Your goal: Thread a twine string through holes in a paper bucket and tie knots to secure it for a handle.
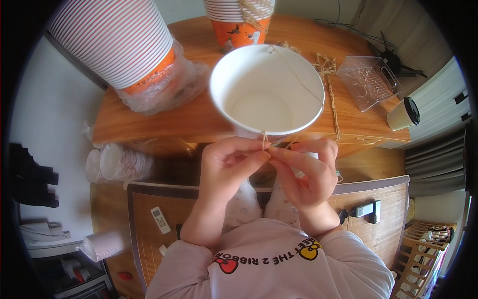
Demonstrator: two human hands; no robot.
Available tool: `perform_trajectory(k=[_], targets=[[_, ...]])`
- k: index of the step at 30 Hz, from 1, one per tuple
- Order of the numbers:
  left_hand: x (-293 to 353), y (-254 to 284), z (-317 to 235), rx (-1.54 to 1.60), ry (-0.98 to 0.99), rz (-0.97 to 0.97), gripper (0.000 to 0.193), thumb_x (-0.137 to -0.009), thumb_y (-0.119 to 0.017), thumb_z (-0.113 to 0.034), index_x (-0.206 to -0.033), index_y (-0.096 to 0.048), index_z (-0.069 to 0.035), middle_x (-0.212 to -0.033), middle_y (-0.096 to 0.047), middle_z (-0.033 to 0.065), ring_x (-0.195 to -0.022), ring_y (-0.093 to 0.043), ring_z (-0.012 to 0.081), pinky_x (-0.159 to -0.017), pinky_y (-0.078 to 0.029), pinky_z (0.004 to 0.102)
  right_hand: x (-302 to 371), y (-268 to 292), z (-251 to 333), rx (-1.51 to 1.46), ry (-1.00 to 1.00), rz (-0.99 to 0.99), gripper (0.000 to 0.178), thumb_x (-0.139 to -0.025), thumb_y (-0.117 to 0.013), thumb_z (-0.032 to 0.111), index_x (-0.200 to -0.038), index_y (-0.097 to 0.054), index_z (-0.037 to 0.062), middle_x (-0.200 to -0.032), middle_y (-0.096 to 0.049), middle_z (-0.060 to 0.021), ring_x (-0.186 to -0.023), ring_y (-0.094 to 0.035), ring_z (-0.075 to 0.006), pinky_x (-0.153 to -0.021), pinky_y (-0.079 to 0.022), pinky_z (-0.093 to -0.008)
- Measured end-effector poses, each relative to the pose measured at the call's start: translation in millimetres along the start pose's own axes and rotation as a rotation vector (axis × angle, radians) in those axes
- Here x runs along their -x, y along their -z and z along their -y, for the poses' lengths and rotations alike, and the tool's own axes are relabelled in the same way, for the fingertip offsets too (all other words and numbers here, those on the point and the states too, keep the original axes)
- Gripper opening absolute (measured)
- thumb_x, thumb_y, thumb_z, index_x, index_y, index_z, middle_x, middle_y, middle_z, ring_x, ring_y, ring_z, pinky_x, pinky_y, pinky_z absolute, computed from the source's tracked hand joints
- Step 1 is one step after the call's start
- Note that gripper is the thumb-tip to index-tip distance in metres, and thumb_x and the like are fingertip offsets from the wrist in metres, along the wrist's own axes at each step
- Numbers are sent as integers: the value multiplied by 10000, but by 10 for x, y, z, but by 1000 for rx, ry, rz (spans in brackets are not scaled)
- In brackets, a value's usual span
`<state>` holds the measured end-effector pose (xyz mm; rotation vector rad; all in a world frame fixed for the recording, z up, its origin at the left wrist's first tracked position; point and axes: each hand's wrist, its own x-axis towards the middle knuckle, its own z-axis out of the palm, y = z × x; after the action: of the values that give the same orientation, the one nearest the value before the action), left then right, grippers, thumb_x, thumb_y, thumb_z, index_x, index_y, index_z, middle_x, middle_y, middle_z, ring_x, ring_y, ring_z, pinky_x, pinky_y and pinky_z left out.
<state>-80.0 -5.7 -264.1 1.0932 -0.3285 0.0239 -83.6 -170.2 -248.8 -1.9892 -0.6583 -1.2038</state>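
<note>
Seen from above, looking down at a wooden table (199, 117) and two bare hands working close together at its near edge. Left hand (230, 167) curled, thumb and forefinger pressed together on a thin strand of twine (264, 140) just below a white paper cup (266, 94). Right hand (307, 172) likewise curled, fingertips meeting those of the left and pinching the same twine. Cup upright and open, empty inside, at the table's near edge directly above the hands, with the twine running up across its mouth to the far rim. More loose twine lying in a tangle on the wood to the right of the cup.

Behind the cup, an orange-and-white stack of paper cups (239, 20). At far left, a larger tilted stack of cups (117, 42) with a crumpled clear plastic wrap around its base. At right, a clear plastic box (367, 79) and, near the table's right corner, a lidded takeaway cup (404, 113). Lower down, on the floor, more cup stacks (117, 162) lying on their sides, a white remote control (161, 220) on a woven mat (388, 209), and pale pink sleeves entering from the bottom edge.
</note>
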Motion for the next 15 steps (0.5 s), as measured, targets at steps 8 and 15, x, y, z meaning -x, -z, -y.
perform_trajectory(k=[8,15], targets=[[39,-11,21,-259,-139,-97,166,-810,-739,46,-972,-700,47,-943,-719,96,-816,-676,126,-733,-542,251,8,-42,-40,-21,13,-10,404,-677,-847,66,-1023,-654,144,-896,-690,68,-748,-563,-142,-672,-345,-298],[7,-24,-10,-582,-390,-184,217,-710,-782,81,-900,-706,6,-836,-695,98,-721,-650,149,-672,-514,267,-154,-3,-46,49,144,72,357,-681,-801,126,-1007,-661,169,-966,-737,75,-784,-539,-135,-723,-344,-286]])
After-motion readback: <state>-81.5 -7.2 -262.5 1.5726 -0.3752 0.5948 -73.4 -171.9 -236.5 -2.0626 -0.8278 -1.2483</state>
